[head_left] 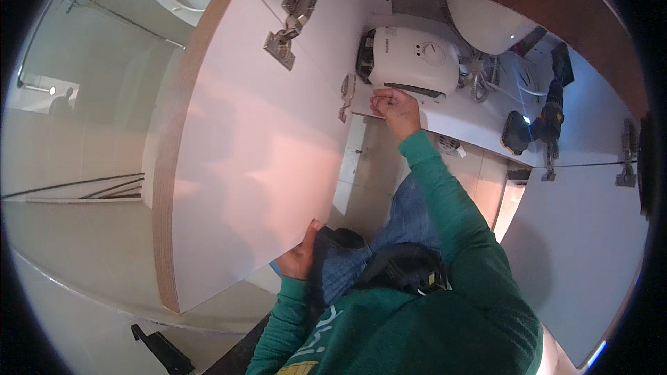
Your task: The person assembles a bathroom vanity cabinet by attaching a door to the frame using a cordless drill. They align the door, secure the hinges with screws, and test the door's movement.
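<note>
My left hand (299, 258) grips the lower edge of a white cabinet door (250, 167), thumb along the edge and the other fingers hidden behind the panel. The door stands swung out, with a metal hinge (295, 24) near its upper end and a second hinge (347, 97) by the cabinet's front edge. Close to that second hinge, my right hand (397, 112) is held over the cabinet's front edge, its fingers curled in a pinch. Whatever sits between those fingertips is too small to tell. Just beyond it lies a white heater box with a dial (413, 59).
Deeper in the cabinet are a white basin's underside (486, 21) and coiled hoses (481, 76). A cordless drill (549, 114) with its lamp lit lies at the right. Another white door (577, 243) hangs open there. A floor drain (448, 144) shows below.
</note>
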`<state>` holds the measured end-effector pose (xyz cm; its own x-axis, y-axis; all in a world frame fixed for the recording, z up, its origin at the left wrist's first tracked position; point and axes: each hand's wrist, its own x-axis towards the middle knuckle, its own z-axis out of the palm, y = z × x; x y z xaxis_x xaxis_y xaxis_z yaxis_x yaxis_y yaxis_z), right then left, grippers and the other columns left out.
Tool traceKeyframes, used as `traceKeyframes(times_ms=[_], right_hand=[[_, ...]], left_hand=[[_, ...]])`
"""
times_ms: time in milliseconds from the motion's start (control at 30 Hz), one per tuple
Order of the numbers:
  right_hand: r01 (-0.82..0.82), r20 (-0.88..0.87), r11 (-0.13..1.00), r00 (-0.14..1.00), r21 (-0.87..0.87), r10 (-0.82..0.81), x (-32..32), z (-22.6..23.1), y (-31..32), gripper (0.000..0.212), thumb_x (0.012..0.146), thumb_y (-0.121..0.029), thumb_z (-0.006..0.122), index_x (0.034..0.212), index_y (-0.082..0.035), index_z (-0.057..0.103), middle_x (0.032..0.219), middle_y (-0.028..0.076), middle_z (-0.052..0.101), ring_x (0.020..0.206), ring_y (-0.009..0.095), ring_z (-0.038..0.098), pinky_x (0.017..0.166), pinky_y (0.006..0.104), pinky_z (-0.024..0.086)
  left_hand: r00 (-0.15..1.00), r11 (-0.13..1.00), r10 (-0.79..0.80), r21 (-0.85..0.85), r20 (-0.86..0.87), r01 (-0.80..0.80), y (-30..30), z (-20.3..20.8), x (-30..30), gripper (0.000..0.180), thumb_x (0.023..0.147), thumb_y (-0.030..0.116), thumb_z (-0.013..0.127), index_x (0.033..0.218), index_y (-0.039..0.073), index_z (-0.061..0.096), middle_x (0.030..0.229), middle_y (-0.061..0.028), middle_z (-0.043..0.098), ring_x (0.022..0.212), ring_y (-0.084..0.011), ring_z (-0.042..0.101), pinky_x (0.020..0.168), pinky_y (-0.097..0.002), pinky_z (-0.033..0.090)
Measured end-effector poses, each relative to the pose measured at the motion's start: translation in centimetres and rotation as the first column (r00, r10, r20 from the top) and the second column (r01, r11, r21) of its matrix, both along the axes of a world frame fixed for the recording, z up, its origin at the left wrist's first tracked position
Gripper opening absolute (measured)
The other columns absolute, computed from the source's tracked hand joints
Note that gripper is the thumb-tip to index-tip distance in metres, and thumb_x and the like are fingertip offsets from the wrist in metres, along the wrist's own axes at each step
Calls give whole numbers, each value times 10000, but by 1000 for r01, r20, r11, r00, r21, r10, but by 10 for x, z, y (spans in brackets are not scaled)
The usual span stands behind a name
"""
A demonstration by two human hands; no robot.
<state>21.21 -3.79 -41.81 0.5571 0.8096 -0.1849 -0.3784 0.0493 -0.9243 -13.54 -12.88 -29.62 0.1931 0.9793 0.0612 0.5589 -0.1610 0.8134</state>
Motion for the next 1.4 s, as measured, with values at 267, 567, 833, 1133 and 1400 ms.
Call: traceKeyframes(times_ms=[267,567,833,1133,1400], right_hand=[[107,728,994,682,-9,-67,-29,15,33,192,936,-74,701,1118,-46,755,1030,160,739,809,231,692,771,338,562],[216,846,974,531,-71,-57,-30,17,39,89,877,-113,725,949,-107,777,977,176,652,991,380,637,861,478,538],[146,862,979,504,-142,50,-24,26,49,82,863,-125,707,902,-108,778,983,180,645,982,388,632,864,486,534],[29,862,988,492,-154,120,-8,25,58,81,850,-40,740,929,-58,746,949,172,686,889,349,687,821,441,551],[11,896,995,437,-94,80,-10,19,56,94,847,-39,728,935,-73,727,973,151,675,932,348,664,829,437,532]], left_hand=[[995,999,18,-31,96,-16,0,-13,-7,539,851,193,876,1242,-79,624,1191,-199,692,1098,-291,660,995,-411,510],[998,1000,-3,12,62,2,1,-6,-1,485,845,180,872,1205,-69,663,1171,-190,712,1068,-303,671,989,-430,514],[998,992,5,128,-63,3,4,-1,-5,352,870,179,851,1128,-30,734,1078,-184,759,955,-319,721,897,-427,559],[962,985,-45,146,-268,87,8,-5,-16,332,850,264,864,1053,16,775,1036,-165,771,935,-338,730,877,-445,565],[978,992,-48,104,-202,70,7,-19,-24,318,892,280,825,1086,33,778,1047,-157,774,933,-336,734,850,-440,571]])
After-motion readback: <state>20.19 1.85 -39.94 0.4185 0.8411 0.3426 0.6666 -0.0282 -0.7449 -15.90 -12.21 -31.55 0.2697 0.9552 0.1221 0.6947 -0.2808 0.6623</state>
